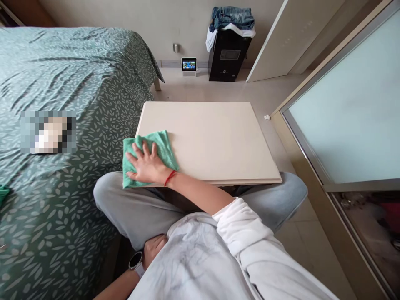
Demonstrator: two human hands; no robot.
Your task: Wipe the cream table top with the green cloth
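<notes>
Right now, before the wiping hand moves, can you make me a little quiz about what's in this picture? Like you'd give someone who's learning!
1. Which hand lies flat on the green cloth at the corner of the table?
2. True or false: the watch is on the right arm.
3. Fill the gap: the small screen by the wall stands on the ____.

Key: 1. The right hand. 2. False; the watch is on the left arm. 3. Floor.

Soft, even light; cabinet interior [371, 225] dim; edges stretched; patch [48, 132] on bed [103, 112] pixelated.
</notes>
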